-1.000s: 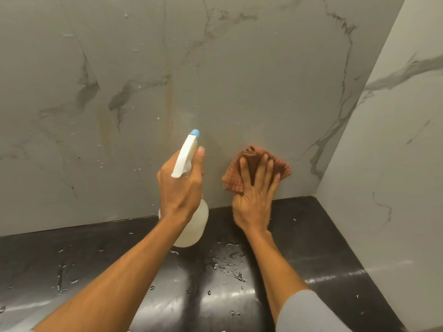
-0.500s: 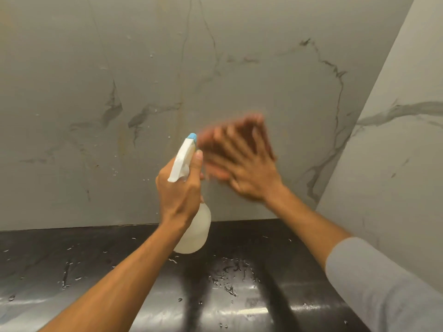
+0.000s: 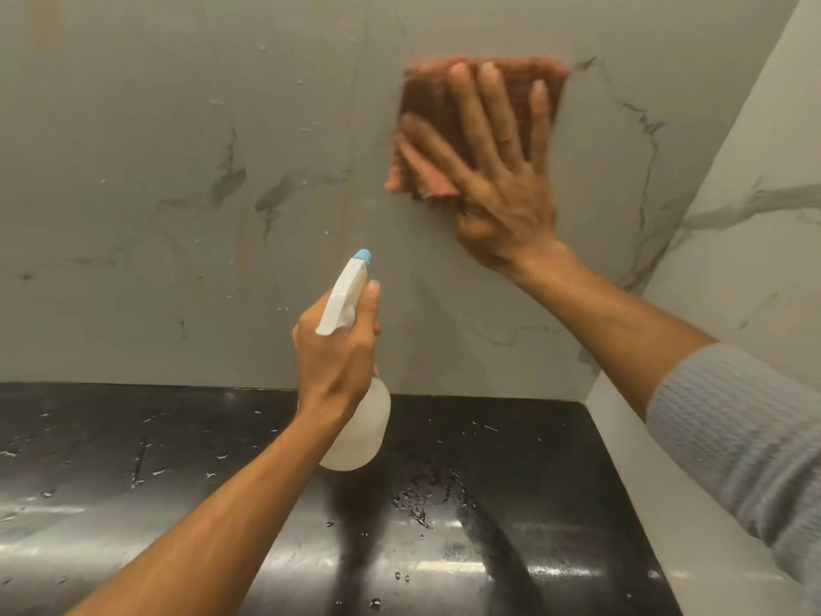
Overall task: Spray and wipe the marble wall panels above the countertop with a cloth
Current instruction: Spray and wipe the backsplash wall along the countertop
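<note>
Greys, black and one rusty red in front of us.

We see the back wall panel (image 3: 133, 171) in flat grey with darker grey veins and faint brownish streaks; the side wall panel (image 3: 755, 224) is paler, near white, with grey veining. Our cloth (image 3: 433, 113) is reddish brown with pinker folds at its lower edge. The spray bottle (image 3: 362, 433) is milky white, its trigger head white with a light blue tip. The desk (image 3: 533, 460) is glossy black, speckled with droplets. Our sleeve (image 3: 733, 433) is ribbed pale grey.
</note>
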